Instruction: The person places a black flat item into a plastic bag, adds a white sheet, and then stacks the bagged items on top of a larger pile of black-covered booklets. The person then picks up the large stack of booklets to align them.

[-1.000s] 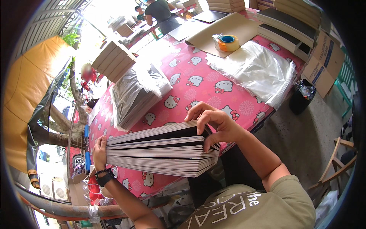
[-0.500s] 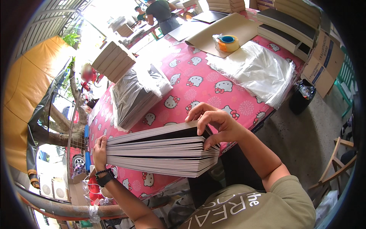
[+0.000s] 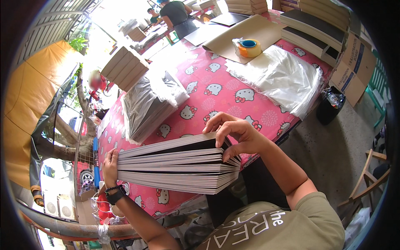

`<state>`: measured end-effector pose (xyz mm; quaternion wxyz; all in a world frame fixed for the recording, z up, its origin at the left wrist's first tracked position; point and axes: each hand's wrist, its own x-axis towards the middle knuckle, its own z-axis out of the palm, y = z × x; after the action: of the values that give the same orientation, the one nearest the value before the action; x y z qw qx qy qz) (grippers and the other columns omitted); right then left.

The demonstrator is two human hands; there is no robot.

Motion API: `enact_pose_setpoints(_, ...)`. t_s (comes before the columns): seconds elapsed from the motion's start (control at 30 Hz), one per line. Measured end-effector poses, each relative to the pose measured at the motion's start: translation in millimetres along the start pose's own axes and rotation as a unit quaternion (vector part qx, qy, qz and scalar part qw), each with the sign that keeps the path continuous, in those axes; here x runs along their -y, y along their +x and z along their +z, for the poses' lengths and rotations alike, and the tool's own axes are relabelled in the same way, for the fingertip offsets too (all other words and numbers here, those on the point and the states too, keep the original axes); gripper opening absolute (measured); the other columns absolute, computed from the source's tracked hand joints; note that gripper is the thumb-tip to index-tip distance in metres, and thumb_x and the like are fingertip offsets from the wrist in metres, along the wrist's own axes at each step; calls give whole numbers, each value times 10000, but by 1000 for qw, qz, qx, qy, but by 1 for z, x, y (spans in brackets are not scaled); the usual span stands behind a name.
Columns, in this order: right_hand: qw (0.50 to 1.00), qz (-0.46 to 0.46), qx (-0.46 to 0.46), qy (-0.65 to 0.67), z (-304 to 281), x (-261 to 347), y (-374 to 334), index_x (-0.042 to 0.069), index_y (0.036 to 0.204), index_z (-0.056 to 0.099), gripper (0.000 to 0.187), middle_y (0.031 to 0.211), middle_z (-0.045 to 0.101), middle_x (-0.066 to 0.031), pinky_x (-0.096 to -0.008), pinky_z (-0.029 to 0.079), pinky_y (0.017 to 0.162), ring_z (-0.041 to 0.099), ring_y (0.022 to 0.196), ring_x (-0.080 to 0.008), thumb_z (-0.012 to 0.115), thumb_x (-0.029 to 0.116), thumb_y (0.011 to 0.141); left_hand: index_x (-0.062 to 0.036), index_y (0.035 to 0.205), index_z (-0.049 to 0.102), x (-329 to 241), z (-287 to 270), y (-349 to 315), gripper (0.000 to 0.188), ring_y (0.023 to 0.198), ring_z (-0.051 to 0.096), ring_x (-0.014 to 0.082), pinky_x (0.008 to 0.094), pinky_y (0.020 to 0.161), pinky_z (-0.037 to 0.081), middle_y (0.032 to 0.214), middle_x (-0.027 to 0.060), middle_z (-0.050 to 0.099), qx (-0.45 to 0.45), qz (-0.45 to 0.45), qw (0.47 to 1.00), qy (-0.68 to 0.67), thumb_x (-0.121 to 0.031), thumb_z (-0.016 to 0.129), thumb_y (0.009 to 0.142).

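Stacked boards (image 3: pixel 175 168) — black faces, pale edges — held over the near edge of a pink cartoon-cat tablecloth (image 3: pixel 216 104), outdoors on concrete. Left hand (image 3: pixel 110 164) clasps the stack's left end; right hand (image 3: pixel 237 135) curls over the right end, fingers fanning the top sheets. Tape roll (image 3: pixel 249 47) and clear plastic bags (image 3: pixel 283 79) lie beyond.

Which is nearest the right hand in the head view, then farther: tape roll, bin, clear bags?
From the right hand:
1. Clear bags, on the table just beyond it.
2. Bin, on the floor, off the table's right edge.
3. Tape roll, far on the cardboard.
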<state>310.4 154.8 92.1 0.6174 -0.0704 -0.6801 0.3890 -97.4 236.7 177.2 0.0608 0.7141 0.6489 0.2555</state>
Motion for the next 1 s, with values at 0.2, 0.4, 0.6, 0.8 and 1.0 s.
enact_pose_setpoints(0.2,1000,11,-4,11,1,0,-1,103,851,616,328,1048,509,-63,-336,394,844,485,1001,-186,788,176,581,22,1067,537,0,-1,-1,479,909,542,206,289,816,392,960,145,589,-2,4,1000,-7,-407,448,871)
enact_pose_setpoints(0.4,1000,-2,-3,1,1,1,-1,103,866,617,331,1064,508,-72,-333,393,844,486,1003,-185,786,159,587,21,1064,538,-4,-1,-2,479,901,544,211,292,813,393,958,151,590,-1,2,1000,-6,-408,452,869)
enact_pose_setpoints(0.6,996,29,-51,-60,11,18,-5,70,953,603,236,1086,496,-112,-331,383,860,486,1008,-202,652,73,722,20,1065,537,-2,-2,-3,476,895,541,210,292,813,391,949,153,592,0,0,1000,-10,-406,453,869)
enact_pose_setpoints(0.8,991,-38,-9,-127,12,17,-11,47,932,641,184,1102,461,-153,-336,375,876,481,1012,-231,553,51,770,25,1064,538,-2,0,0,474,895,542,208,291,812,393,951,155,592,7,-7,1000,-18,-399,457,867)
enact_pose_setpoints(1.0,995,-23,14,-98,9,17,-8,68,904,653,189,1093,447,-142,-343,374,850,461,1022,-240,645,170,745,25,1066,537,-8,-1,-2,476,894,542,202,284,811,393,959,153,590,2,-11,1000,-10,-399,459,864)
